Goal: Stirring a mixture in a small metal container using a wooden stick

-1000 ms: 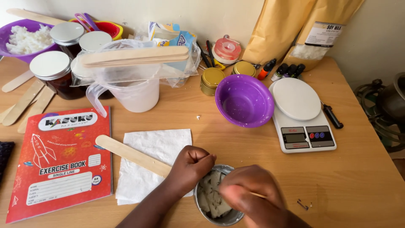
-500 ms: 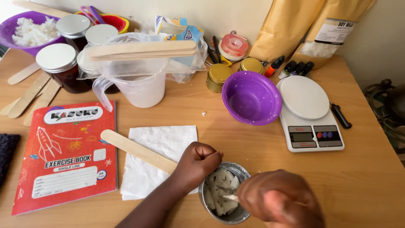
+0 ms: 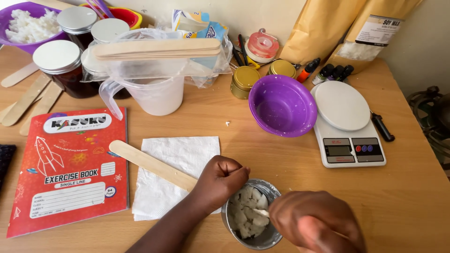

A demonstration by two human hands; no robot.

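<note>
A: What lies toward the table's point(image 3: 398, 197) left edge?

B: A red exercise book point(image 3: 68, 168) lies flat near the front-left corner. Just right of it is a white paper napkin point(image 3: 176, 159), and a flat wooden stick point(image 3: 150, 164) lies slantwise across it.

A: And the left hand point(image 3: 220, 180)?

B: It is curled into a fist by the front edge, closed over the near end of that wooden stick, knuckles touching the rim of the small metal tin point(image 3: 255, 234).

A: Where does the tin stand?

B: At the front edge, about the middle, with white waxy chunks point(image 3: 246, 213) inside.

A: The right hand point(image 3: 314, 222)?

B: It sits just right of the tin, fingers closed on something thin and pale that reaches into the chunks; I cannot tell what.

A: Further back?

B: An empty purple bowl point(image 3: 283, 105) stands behind the tin, touching a white kitchen scale point(image 3: 347, 124) toward the right edge.
</note>
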